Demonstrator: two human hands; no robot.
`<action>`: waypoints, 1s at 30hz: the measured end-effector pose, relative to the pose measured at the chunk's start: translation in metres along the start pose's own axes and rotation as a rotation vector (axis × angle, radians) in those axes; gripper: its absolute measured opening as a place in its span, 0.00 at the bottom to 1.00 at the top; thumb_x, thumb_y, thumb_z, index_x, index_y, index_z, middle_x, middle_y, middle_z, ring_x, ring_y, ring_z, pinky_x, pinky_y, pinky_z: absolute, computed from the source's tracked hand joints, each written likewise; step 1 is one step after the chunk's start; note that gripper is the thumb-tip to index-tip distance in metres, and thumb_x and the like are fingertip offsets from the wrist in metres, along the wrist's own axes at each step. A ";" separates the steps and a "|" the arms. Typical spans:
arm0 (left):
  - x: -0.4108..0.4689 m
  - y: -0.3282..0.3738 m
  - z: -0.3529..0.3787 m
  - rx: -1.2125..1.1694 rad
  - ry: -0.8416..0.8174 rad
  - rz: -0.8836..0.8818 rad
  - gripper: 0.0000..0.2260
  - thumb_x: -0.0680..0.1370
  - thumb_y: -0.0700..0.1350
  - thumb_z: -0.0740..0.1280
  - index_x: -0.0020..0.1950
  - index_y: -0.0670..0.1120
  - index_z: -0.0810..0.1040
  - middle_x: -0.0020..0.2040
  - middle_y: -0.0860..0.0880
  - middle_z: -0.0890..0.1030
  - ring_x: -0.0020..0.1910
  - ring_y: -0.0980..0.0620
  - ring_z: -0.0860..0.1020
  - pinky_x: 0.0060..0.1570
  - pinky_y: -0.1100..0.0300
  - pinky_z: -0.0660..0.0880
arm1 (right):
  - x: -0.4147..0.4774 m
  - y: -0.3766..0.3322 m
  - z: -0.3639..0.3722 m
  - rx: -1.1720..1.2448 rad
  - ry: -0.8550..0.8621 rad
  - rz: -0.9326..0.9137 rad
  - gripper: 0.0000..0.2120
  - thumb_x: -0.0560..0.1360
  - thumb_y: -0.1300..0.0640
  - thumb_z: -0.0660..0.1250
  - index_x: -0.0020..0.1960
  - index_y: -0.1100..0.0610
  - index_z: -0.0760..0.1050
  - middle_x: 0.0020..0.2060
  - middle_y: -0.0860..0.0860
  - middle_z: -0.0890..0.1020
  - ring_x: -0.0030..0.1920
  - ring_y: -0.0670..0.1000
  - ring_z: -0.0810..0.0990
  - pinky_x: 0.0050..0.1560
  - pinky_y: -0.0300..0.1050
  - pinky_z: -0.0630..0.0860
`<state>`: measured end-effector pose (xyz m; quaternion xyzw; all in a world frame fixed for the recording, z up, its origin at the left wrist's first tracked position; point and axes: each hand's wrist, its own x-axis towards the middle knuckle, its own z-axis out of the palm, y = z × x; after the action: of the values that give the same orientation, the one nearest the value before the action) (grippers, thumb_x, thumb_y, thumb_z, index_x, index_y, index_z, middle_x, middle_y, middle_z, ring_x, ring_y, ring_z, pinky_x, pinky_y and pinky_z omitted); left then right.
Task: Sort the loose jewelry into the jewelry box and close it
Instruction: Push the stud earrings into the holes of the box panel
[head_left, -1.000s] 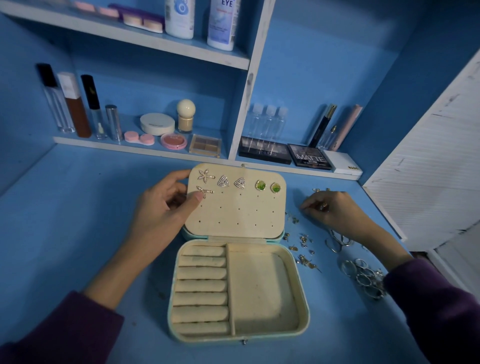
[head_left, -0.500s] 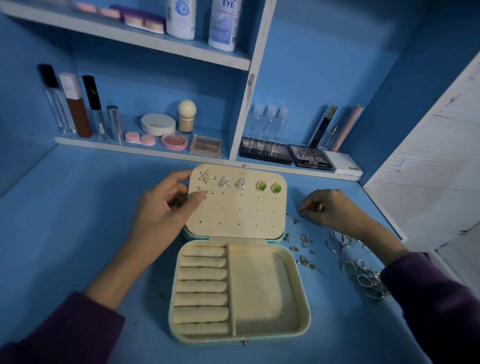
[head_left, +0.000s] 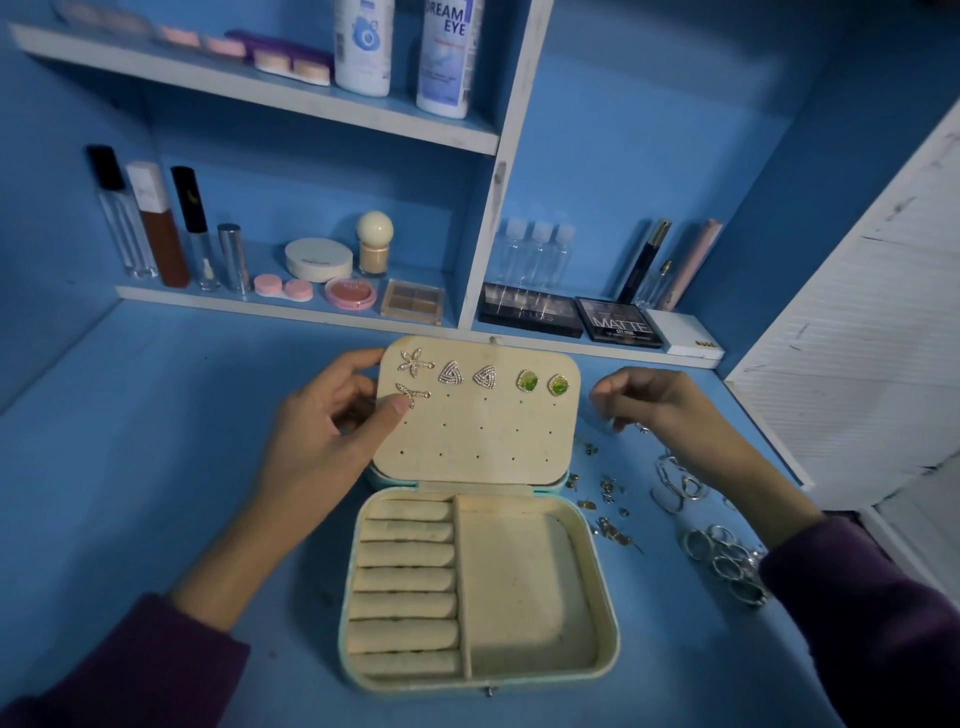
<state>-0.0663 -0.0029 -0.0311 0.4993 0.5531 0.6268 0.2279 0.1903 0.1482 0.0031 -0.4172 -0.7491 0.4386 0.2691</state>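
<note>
- Left hand (head_left: 322, 441) grips the open lid (head_left: 478, 441) by its left side, thumb on a star earring (head_left: 413, 396).
- Right hand (head_left: 665, 402) hovers, fingers curled; I cannot tell whether it holds anything.
- Jewelry box (head_left: 609, 597) sits mid-table, with loose jewelry (head_left: 613, 525) toward the blue table's (head_left: 156, 441) right edge.
- Cosmetics shelf (head_left: 291, 306) runs along the back edge.

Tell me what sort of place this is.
Most likely a home vanity or dressing nook: wall shelves hold makeup such as a powder compact and a MATTE eyeshadow palette, and an open jewelry box sits on the blue table beside loose rings.
</note>
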 end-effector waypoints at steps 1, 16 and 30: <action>-0.001 0.001 -0.001 0.002 -0.001 0.016 0.14 0.73 0.39 0.73 0.52 0.57 0.76 0.40 0.54 0.83 0.39 0.57 0.80 0.40 0.67 0.75 | -0.002 -0.005 0.001 0.094 0.001 -0.005 0.07 0.74 0.70 0.65 0.41 0.61 0.79 0.35 0.53 0.80 0.36 0.49 0.77 0.40 0.38 0.76; -0.013 0.007 -0.006 0.074 -0.041 0.211 0.12 0.70 0.54 0.67 0.52 0.67 0.74 0.45 0.58 0.83 0.41 0.58 0.81 0.42 0.70 0.75 | -0.002 -0.035 0.011 0.635 -0.048 -0.087 0.13 0.67 0.78 0.64 0.43 0.61 0.72 0.30 0.55 0.80 0.33 0.51 0.77 0.36 0.39 0.75; -0.027 0.007 -0.018 0.454 -0.003 0.537 0.06 0.74 0.48 0.66 0.49 0.49 0.74 0.45 0.56 0.78 0.43 0.67 0.77 0.47 0.78 0.70 | -0.001 -0.081 0.033 0.468 -0.274 0.033 0.17 0.57 0.73 0.70 0.39 0.56 0.77 0.29 0.54 0.82 0.33 0.49 0.79 0.37 0.40 0.67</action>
<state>-0.0695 -0.0358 -0.0332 0.6659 0.5270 0.5246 -0.0608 0.1345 0.1112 0.0589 -0.2927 -0.6497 0.6566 0.2471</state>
